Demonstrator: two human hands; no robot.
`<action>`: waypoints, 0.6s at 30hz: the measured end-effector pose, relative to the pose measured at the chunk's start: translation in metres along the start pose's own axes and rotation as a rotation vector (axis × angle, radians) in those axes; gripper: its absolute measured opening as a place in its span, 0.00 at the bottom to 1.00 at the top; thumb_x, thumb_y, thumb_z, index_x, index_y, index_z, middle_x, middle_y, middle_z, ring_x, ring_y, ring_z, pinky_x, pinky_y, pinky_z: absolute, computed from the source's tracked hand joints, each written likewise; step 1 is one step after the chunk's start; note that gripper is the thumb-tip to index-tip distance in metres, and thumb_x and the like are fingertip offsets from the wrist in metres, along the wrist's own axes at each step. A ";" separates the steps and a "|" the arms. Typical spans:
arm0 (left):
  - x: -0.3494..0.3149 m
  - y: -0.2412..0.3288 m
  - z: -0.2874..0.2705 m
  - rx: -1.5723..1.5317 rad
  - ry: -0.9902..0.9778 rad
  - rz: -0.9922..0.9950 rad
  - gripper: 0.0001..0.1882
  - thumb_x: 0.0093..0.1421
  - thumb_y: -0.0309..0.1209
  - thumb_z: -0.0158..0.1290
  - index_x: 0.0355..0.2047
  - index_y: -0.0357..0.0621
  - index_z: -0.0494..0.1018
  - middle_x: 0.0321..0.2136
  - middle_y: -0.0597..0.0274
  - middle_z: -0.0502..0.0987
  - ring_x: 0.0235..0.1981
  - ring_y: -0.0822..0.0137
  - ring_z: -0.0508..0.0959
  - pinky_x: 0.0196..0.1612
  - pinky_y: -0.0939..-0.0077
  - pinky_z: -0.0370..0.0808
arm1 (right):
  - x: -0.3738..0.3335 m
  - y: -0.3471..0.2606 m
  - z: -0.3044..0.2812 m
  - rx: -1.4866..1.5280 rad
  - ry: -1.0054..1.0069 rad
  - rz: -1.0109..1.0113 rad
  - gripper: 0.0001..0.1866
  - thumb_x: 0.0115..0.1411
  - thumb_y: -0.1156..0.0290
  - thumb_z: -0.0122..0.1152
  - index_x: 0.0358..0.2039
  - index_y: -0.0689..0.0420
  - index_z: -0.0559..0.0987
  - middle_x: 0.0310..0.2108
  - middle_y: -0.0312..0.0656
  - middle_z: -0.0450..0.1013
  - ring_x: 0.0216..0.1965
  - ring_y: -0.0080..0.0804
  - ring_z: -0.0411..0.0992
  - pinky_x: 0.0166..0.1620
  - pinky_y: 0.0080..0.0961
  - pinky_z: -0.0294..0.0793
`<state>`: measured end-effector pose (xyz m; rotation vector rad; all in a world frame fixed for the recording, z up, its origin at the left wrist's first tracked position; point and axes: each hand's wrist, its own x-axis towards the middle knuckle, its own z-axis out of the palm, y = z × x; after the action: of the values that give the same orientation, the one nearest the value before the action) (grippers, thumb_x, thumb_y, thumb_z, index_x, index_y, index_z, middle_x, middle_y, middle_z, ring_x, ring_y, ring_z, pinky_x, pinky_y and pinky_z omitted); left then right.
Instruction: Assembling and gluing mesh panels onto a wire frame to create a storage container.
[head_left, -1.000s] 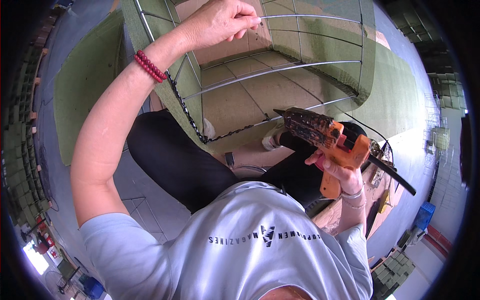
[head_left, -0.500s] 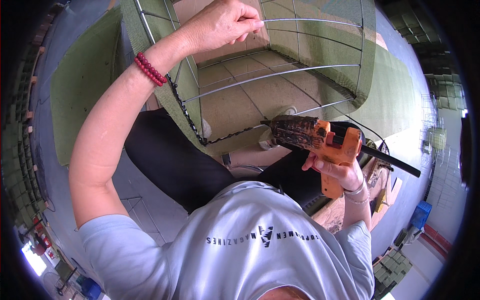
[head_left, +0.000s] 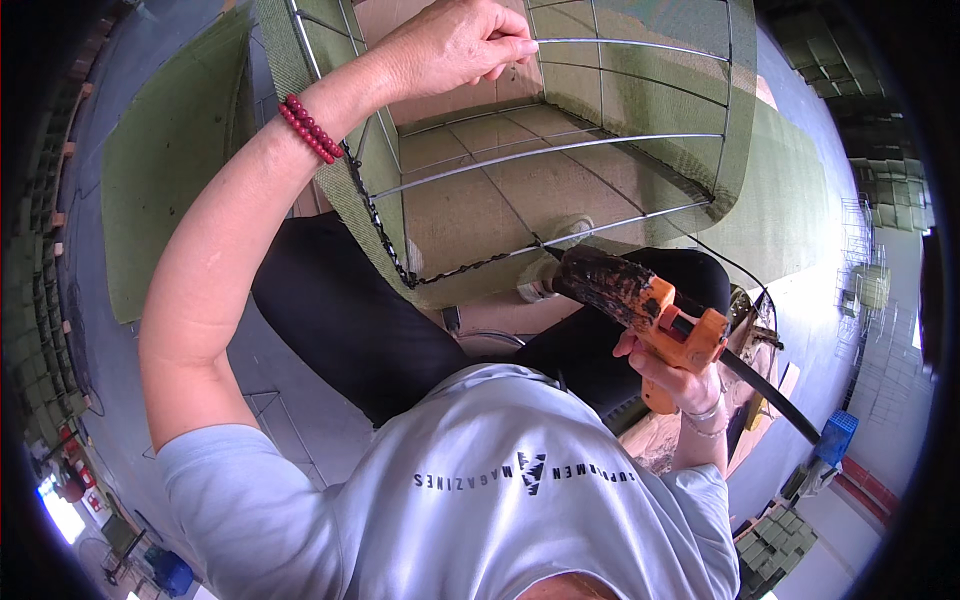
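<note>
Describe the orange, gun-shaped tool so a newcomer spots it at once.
Start at the large silver wire frame with green mesh fabric, top centre. Below its lower front bar, the person's right-hand grip holds the orange, gun-shaped tool. Its dark-crusted front and the black rod jutting from its back set it apart from the silver bars and green mesh.

Smooth against rough
We see a shiny metal frame [head_left: 640,139], woven green mesh [head_left: 665,112], lumpy black glue [head_left: 408,279] at its near corner and a scuffed orange plastic glue gun [head_left: 690,345]
</note>
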<state>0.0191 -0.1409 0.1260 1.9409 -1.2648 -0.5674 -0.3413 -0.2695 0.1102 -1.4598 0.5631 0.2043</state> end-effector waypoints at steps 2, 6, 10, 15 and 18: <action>0.001 -0.001 0.000 0.010 0.011 0.012 0.15 0.62 0.33 0.48 0.23 0.35 0.73 0.13 0.64 0.71 0.15 0.74 0.71 0.21 0.75 0.67 | -0.001 0.006 0.001 0.015 0.015 -0.032 0.12 0.54 0.78 0.64 0.39 0.59 0.73 0.34 0.36 0.73 0.37 0.24 0.72 0.43 0.24 0.72; 0.002 -0.001 -0.001 0.016 0.019 0.020 0.15 0.62 0.34 0.49 0.23 0.35 0.73 0.13 0.64 0.71 0.15 0.74 0.71 0.21 0.75 0.67 | 0.001 0.019 0.012 0.172 0.063 -0.096 0.12 0.54 0.80 0.63 0.39 0.61 0.73 0.34 0.39 0.73 0.38 0.26 0.72 0.45 0.25 0.72; 0.001 0.000 -0.003 0.005 0.017 0.006 0.15 0.62 0.34 0.49 0.23 0.35 0.73 0.13 0.64 0.71 0.15 0.74 0.71 0.21 0.75 0.67 | 0.003 0.028 0.020 0.190 0.047 -0.146 0.11 0.54 0.80 0.63 0.38 0.62 0.74 0.34 0.40 0.73 0.38 0.27 0.72 0.46 0.25 0.72; 0.004 -0.002 -0.003 0.012 0.010 -0.001 0.15 0.62 0.34 0.49 0.24 0.35 0.74 0.13 0.65 0.72 0.16 0.75 0.71 0.21 0.76 0.67 | 0.002 0.033 0.032 0.181 0.033 -0.171 0.09 0.54 0.81 0.62 0.36 0.62 0.75 0.34 0.39 0.73 0.37 0.26 0.72 0.45 0.24 0.72; 0.005 -0.004 -0.001 0.010 0.013 0.014 0.15 0.62 0.34 0.49 0.24 0.35 0.73 0.13 0.65 0.72 0.16 0.75 0.71 0.22 0.75 0.67 | 0.002 0.044 0.027 0.153 0.032 -0.112 0.09 0.54 0.80 0.62 0.36 0.61 0.75 0.34 0.39 0.73 0.37 0.26 0.72 0.44 0.24 0.72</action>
<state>0.0240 -0.1444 0.1235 1.9395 -1.2751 -0.5418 -0.3538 -0.2383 0.0709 -1.3433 0.5105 0.0483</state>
